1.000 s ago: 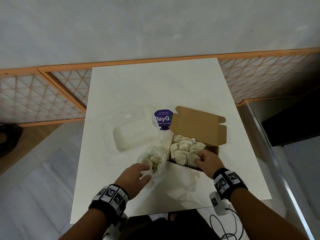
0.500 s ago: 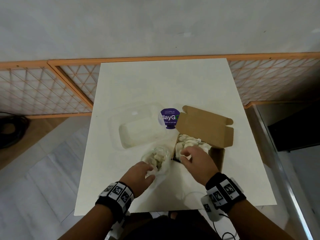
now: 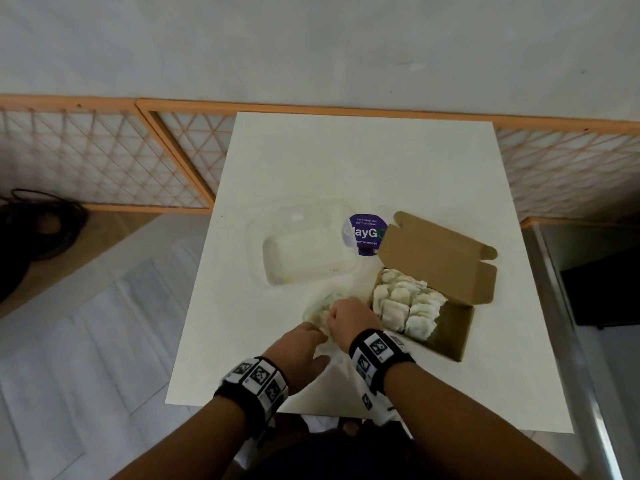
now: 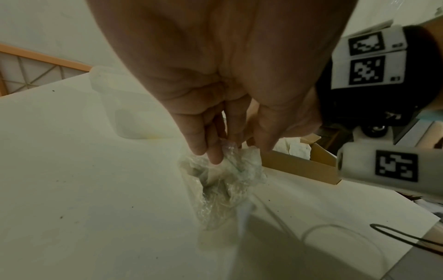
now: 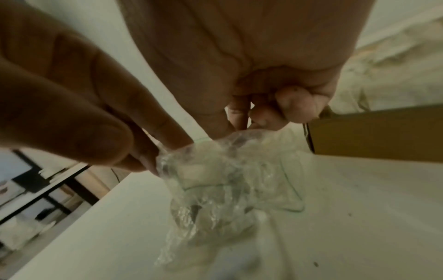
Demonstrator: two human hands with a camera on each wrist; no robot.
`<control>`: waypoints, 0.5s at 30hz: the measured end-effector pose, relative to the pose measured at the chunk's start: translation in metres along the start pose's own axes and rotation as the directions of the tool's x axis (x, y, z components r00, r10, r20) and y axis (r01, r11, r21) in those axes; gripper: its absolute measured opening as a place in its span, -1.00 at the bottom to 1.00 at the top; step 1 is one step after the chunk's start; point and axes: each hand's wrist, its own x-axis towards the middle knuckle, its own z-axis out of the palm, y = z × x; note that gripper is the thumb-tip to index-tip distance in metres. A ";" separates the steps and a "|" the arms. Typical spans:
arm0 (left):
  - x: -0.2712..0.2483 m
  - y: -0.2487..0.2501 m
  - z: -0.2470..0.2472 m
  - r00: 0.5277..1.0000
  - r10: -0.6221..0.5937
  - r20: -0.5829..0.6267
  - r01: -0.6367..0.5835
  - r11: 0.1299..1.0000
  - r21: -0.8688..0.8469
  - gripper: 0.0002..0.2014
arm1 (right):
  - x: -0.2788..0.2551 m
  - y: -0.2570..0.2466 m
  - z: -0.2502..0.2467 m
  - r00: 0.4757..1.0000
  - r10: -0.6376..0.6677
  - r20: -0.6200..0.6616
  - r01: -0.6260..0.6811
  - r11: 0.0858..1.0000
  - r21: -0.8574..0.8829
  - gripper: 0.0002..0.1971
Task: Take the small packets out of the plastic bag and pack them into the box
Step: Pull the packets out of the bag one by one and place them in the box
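A crumpled clear plastic bag (image 3: 318,308) with small white packets lies on the white table (image 3: 346,168), just left of the open brown cardboard box (image 3: 453,337). Several white packets (image 3: 405,303) fill the box's left part. My left hand (image 3: 311,341) pinches the bag's near edge (image 4: 225,180) between fingers and thumb. My right hand (image 3: 346,315) is over the bag's mouth (image 5: 227,170), fingers curled down into it. The plastic hides whether they hold a packet.
A clear plastic tub (image 3: 304,251) stands behind the bag, with a round purple sticker (image 3: 365,233) to its right. The box's lid (image 3: 436,258) stands open at the back. The table's near edge runs under my wrists; a cable (image 4: 335,231) lies there.
My right hand has left the box and moved left to the bag's mouth. My left hand has stayed on the bag's edge.
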 end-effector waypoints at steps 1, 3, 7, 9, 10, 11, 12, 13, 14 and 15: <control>0.000 -0.001 0.000 1.000 -0.003 0.003 0.003 1.000 -0.003 -0.52 | -0.001 0.002 0.000 1.000 0.000 0.003 0.000 1.000 0.020 -0.78; -0.001 -0.005 -0.001 1.000 -0.009 -0.001 0.009 1.000 -0.019 -0.51 | -0.006 0.007 -0.003 1.000 -0.021 0.004 0.021 0.997 0.080 -0.76; -0.002 -0.008 -0.004 0.999 -0.010 -0.036 0.009 0.999 -0.037 -0.50 | -0.025 0.016 -0.022 0.998 -0.045 -0.039 0.055 0.948 0.315 -0.80; -0.003 -0.009 -0.006 0.999 -0.012 -0.052 0.009 0.999 -0.048 -0.49 | -0.037 0.022 -0.036 0.996 -0.062 -0.063 0.082 0.906 0.414 -0.84; -0.003 -0.010 -0.006 0.998 -0.011 -0.063 0.007 0.999 -0.052 -0.48 | -0.044 0.026 -0.043 0.995 -0.068 -0.075 0.095 0.884 0.458 -0.84; -0.003 -0.011 -0.006 0.998 -0.010 -0.067 0.007 0.998 -0.056 -0.47 | -0.050 0.029 -0.050 0.994 -0.070 -0.085 0.103 0.862 0.497 -0.84; -0.004 -0.011 -0.006 0.998 -0.009 -0.066 0.005 0.998 -0.059 -0.45 | -0.057 0.032 -0.057 0.993 -0.068 -0.096 0.108 0.840 0.531 -0.84; -0.004 -0.010 -0.006 0.998 -0.007 -0.065 0.003 0.998 -0.061 -0.44 | -0.063 0.034 -0.065 0.992 -0.065 -0.107 0.114 0.821 0.560 -0.85; -0.005 -0.010 -0.006 0.998 -0.004 -0.059 0.000 0.998 -0.062 -0.43 | -0.068 0.035 -0.071 0.992 -0.065 -0.112 0.119 0.801 0.587 -0.85; -0.005 -0.010 -0.007 0.999 -0.001 -0.047 -0.002 0.998 -0.062 -0.43 | -0.073 0.036 -0.077 0.991 -0.065 -0.114 0.121 0.785 0.607 -0.85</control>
